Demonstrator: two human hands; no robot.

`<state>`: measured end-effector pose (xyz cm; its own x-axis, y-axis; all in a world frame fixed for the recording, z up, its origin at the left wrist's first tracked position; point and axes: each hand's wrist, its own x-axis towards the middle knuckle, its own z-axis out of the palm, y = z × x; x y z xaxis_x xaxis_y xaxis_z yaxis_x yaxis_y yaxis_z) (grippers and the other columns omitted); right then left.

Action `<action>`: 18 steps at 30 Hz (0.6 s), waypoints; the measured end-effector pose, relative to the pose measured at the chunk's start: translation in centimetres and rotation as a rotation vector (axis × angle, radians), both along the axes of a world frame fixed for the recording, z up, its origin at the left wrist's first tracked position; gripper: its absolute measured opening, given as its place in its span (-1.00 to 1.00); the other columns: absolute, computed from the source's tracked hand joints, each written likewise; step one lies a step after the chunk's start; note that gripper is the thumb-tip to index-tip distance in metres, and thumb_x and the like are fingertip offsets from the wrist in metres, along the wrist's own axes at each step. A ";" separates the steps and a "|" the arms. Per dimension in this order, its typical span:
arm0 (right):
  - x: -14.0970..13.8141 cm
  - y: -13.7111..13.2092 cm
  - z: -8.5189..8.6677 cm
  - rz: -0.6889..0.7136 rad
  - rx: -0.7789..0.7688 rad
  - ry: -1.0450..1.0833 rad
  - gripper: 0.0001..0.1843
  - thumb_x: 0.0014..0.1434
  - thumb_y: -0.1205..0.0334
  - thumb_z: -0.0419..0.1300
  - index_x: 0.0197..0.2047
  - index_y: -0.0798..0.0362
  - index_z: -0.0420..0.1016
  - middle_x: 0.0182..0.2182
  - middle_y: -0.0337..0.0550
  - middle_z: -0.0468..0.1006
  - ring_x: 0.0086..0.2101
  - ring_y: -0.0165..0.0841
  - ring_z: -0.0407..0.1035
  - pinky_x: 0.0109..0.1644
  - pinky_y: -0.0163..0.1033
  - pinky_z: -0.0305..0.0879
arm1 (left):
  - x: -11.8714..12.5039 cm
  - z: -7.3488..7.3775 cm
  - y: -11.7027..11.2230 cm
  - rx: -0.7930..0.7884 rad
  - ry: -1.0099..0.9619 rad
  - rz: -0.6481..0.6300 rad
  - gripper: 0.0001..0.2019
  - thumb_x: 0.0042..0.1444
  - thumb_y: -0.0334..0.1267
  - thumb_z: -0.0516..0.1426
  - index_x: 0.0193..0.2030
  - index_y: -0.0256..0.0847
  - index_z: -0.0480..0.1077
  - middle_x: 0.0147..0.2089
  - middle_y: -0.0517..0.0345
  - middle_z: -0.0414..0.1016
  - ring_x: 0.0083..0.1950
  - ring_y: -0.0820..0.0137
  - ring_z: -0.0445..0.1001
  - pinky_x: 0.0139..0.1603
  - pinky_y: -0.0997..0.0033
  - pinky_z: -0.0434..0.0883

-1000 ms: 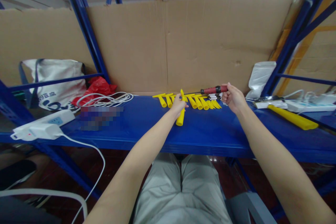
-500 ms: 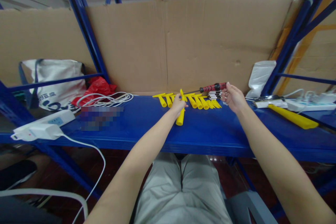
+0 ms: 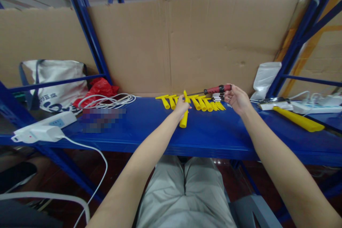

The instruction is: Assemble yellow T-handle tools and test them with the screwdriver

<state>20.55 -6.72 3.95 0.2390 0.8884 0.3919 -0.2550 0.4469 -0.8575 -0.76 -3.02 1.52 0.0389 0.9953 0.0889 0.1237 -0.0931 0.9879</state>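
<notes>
My left hand (image 3: pixel 182 106) is closed round a yellow T-shaped plastic handle (image 3: pixel 183 122), whose round end points toward me. In the fingertips of my right hand (image 3: pixel 237 98) is the end of the red and black grip of a screwdriver (image 3: pixel 213 89). Its thin shaft runs left, level, to the head of the yellow handle; my fingers hide where the tip meets it. Behind and beside my left hand lie several more yellow T-shaped handles (image 3: pixel 203 105) in a row. Small yellow flat pieces (image 3: pixel 217 105) and a few white-and-black pieces (image 3: pixel 218 97) lie between them and my right hand.
On the left are a white power strip (image 3: pixel 45 128), a coiled white cable (image 3: pixel 114 100), a red plastic bag (image 3: pixel 100 91) and a cloth bag (image 3: pixel 58 82). To the right are a long yellow piece (image 3: pixel 299 119) and another power strip (image 3: pixel 315 107). Cardboard (image 3: pixel 200 42) stands behind the blue shelf (image 3: pixel 149 131).
The screwdriver's grip looks turned slightly about its length, and my right fingers have shifted a little on its end. My left hand and the yellow handle stay in place.
</notes>
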 end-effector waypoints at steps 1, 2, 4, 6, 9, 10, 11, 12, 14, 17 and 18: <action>0.0 0.0 0.0 0.006 0.009 -0.001 -0.80 0.08 0.09 0.22 -0.37 0.03 0.33 -0.61 -0.31 0.42 -0.64 -0.52 0.28 -0.59 -0.43 0.22 | 0.0 0.0 0.0 -0.001 0.001 0.000 -0.40 -0.06 -0.61 0.01 0.15 -0.10 0.17 -0.04 0.05 0.40 -0.42 0.53 0.45 -0.64 0.67 0.20; 0.0 0.1 0.0 0.007 0.012 -0.004 -0.80 0.08 0.11 0.23 -0.39 0.04 0.32 -0.57 -0.29 0.46 -0.62 -0.52 0.31 -0.56 -0.42 0.24 | 0.0 0.0 0.0 -0.003 0.002 0.000 -0.40 -0.06 -0.61 0.01 0.15 -0.10 0.17 -0.04 0.05 0.40 -0.42 0.53 0.45 -0.64 0.67 0.19; 0.1 0.2 -0.1 -0.006 0.008 -0.014 -0.77 0.06 0.11 0.24 -0.42 0.04 0.29 -0.54 -0.28 0.47 -0.62 -0.52 0.31 -0.55 -0.40 0.26 | 0.0 0.0 0.0 -0.003 0.001 0.001 -0.40 -0.06 -0.62 -0.01 0.15 -0.11 0.16 -0.02 0.04 0.39 -0.41 0.54 0.45 -0.65 0.68 0.18; 0.2 0.3 -0.2 -0.032 -0.003 -0.018 -0.73 0.03 0.08 0.27 -0.43 0.03 0.28 -0.59 -0.32 0.43 -0.66 -0.53 0.27 -0.58 -0.40 0.24 | 0.1 0.0 -0.1 0.000 0.000 0.000 -0.40 -0.07 -0.63 -0.02 0.15 -0.13 0.16 -0.01 0.02 0.38 -0.42 0.54 0.44 -0.66 0.67 0.17; 0.4 0.5 -0.3 -0.064 -0.022 0.013 -0.67 -0.04 0.04 0.31 -0.46 0.03 0.26 -0.65 -0.37 0.34 -0.69 -0.54 0.23 -0.64 -0.43 0.18 | 0.1 0.0 -0.1 0.008 0.001 -0.003 -0.40 -0.07 -0.63 -0.03 0.14 -0.15 0.15 -0.01 0.01 0.38 -0.44 0.55 0.43 -0.67 0.67 0.17; 0.4 0.6 -0.3 -0.064 -0.032 0.029 -0.66 -0.06 0.04 0.32 -0.47 0.03 0.25 -0.66 -0.38 0.32 -0.69 -0.55 0.22 -0.65 -0.43 0.17 | 0.1 0.0 -0.1 0.009 0.004 -0.004 -0.41 -0.07 -0.63 -0.03 0.14 -0.15 0.16 -0.01 0.01 0.38 -0.44 0.56 0.43 -0.67 0.68 0.17; 0.4 0.6 -0.3 -0.061 -0.045 0.044 -0.66 -0.06 0.05 0.31 -0.48 0.03 0.24 -0.66 -0.38 0.31 -0.69 -0.55 0.21 -0.66 -0.43 0.16 | 0.1 0.0 -0.1 0.009 0.007 -0.004 -0.41 -0.06 -0.63 -0.03 0.14 -0.14 0.16 -0.01 0.02 0.38 -0.44 0.56 0.43 -0.67 0.68 0.17; 0.4 0.7 -0.3 -0.057 -0.060 0.056 -0.66 -0.05 0.05 0.30 -0.48 0.03 0.23 -0.67 -0.38 0.30 -0.69 -0.55 0.20 -0.67 -0.43 0.15 | 0.1 0.0 -0.1 0.008 0.012 -0.004 -0.41 -0.06 -0.62 -0.02 0.13 -0.13 0.17 0.00 0.03 0.38 -0.43 0.56 0.43 -0.66 0.69 0.18; 0.5 0.8 -0.3 -0.060 -0.079 0.063 -0.69 -0.03 0.06 0.27 -0.48 0.03 0.22 -0.69 -0.38 0.28 -0.72 -0.55 0.17 -0.70 -0.43 0.11 | 0.0 0.0 0.0 0.005 0.018 0.000 -0.41 -0.07 -0.61 0.00 0.13 -0.10 0.17 0.01 0.04 0.37 -0.42 0.55 0.44 -0.65 0.69 0.20; 0.5 0.8 -0.4 -0.087 -0.059 0.032 -0.73 -0.01 0.07 0.25 -0.43 0.01 0.24 -0.73 -0.40 0.23 -0.73 -0.53 0.13 -0.72 -0.43 0.07 | 0.0 0.0 -0.1 0.005 0.016 0.000 -0.40 -0.06 -0.61 0.00 0.15 -0.09 0.17 0.02 0.03 0.36 -0.41 0.54 0.44 -0.64 0.68 0.21; 0.5 0.8 -0.4 -0.090 -0.047 0.016 -0.74 -0.01 0.06 0.25 -0.41 0.00 0.27 -0.74 -0.41 0.22 -0.74 -0.53 0.13 -0.72 -0.44 0.06 | 0.0 0.0 -0.1 0.005 0.015 -0.002 -0.40 -0.06 -0.61 0.00 0.15 -0.10 0.16 0.02 0.02 0.36 -0.41 0.54 0.44 -0.65 0.68 0.20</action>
